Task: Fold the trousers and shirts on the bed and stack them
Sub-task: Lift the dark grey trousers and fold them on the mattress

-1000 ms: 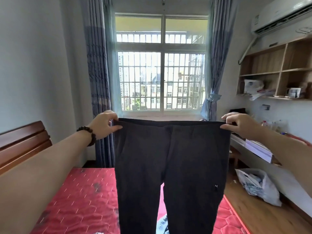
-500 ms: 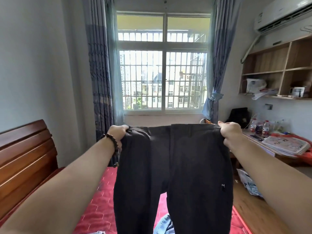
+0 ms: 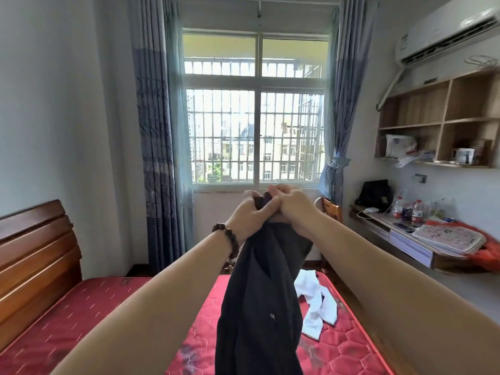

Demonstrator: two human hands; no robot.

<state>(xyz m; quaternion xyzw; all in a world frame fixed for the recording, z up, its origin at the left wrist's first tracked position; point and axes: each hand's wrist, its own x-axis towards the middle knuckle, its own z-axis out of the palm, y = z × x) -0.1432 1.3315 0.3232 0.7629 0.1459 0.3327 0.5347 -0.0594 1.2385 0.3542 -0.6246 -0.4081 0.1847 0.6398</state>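
Note:
Black trousers [image 3: 259, 301] hang in the air above the red mattress [image 3: 94, 315], folded lengthwise with the two waist ends brought together. My left hand [image 3: 250, 212], with a bead bracelet on its wrist, and my right hand [image 3: 292, 207] touch each other at arm's length, and both grip the bunched waistband. A white garment [image 3: 316, 304] lies crumpled on the mattress to the right of the hanging legs. The trouser hems are out of view below.
A wooden headboard [image 3: 35, 261] stands at the left. A desk [image 3: 422, 247] with bottles, papers and a red bag runs along the right wall under wooden shelves [image 3: 443, 120]. A chair [image 3: 331, 209] and a curtained window [image 3: 255, 109] are ahead.
My hands have come together from wide apart, folding the spread trousers in half lengthwise. The view has tilted down, and the white garment on the mattress now shows.

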